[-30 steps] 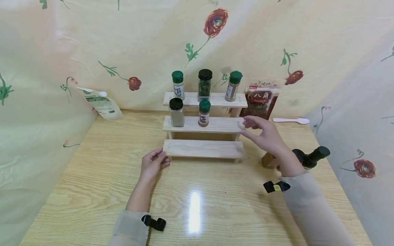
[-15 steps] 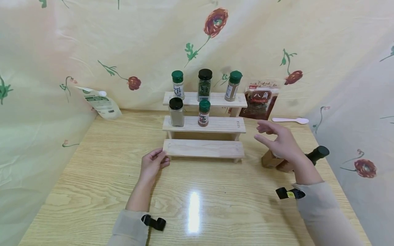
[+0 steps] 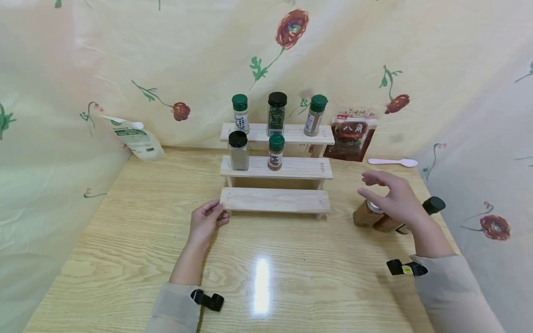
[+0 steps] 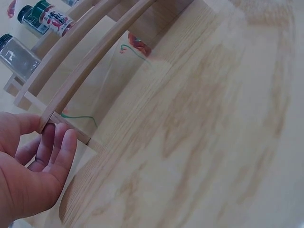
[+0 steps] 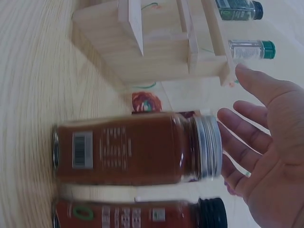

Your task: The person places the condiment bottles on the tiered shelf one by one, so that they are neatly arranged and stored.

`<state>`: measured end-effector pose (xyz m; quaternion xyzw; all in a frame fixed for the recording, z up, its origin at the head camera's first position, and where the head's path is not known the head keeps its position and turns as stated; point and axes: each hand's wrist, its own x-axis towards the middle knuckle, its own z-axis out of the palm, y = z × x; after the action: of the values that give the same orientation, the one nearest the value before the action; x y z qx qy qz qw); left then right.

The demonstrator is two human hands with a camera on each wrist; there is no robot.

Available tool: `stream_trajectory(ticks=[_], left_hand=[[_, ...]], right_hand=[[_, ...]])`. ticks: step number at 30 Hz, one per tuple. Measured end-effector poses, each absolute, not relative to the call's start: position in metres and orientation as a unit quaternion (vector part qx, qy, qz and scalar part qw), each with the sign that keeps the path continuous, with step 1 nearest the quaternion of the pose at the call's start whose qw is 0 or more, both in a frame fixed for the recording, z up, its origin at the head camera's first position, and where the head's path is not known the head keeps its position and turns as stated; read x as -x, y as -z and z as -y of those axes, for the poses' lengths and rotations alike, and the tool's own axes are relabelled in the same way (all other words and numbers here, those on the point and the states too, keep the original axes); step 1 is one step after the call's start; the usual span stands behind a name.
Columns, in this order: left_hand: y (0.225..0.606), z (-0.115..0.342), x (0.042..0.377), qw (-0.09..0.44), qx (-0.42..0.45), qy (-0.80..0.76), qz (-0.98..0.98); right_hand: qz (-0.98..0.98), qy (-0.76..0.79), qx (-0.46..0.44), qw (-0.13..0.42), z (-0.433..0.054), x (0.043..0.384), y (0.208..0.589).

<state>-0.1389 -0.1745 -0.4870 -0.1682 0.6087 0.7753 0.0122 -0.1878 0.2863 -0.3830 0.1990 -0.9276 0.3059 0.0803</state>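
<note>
My left hand (image 3: 207,219) pinches the left front corner of a three-tier wooden rack (image 3: 275,201) between thumb and fingers; the left wrist view shows the thumb on top of the board (image 4: 71,92). My right hand (image 3: 393,196) holds nothing, its fingers spread and gently bent, just above a square brown jar (image 3: 366,216) with a silver lid. In the right wrist view the fingers are right at that lid (image 5: 209,147). Close beside it stands a reddish-brown jar (image 5: 142,216) with a black cap, partly hidden by the right hand in the head view.
On the top tier stand two green-capped shakers (image 3: 240,113) and a black-capped herb jar (image 3: 276,113). The middle tier holds a black-capped jar (image 3: 238,150) and a red-labelled shaker (image 3: 275,152). Around lie a dark-capped bottle (image 3: 434,205), a spice bag (image 3: 351,138), a spoon (image 3: 393,162) and a white pouch (image 3: 137,138).
My right hand has moved from the right end of the rack's middle tier rightward and toward me, over the brown jar. The left hand keeps its grip on the rack's corner.
</note>
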Motion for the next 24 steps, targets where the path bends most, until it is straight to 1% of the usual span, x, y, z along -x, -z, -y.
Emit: stream_trajectory(ticks=[6,14,19,24], left_hand=[[0.485,0.173,0.138,0.012,0.173,-0.771,-0.613],[0.486,0.173,0.139,0.007,0.173,-0.773,-0.611],[0.487,0.173,0.139,0.007,0.172,-0.774,-0.609],[0.487,0.173,0.139,0.011,0.172,-0.773,-0.610]], right_hand=[[0.934,-0.271,-0.221,0.075,-0.303,0.184,0.382],[0.942,-0.258,-0.213,0.014,-0.320,0.178,0.381],[0.943,-0.257,-0.209,-0.005,-0.326,0.176,0.386],[0.942,-0.260,-0.213,-0.010,-0.328,0.175,0.390]])
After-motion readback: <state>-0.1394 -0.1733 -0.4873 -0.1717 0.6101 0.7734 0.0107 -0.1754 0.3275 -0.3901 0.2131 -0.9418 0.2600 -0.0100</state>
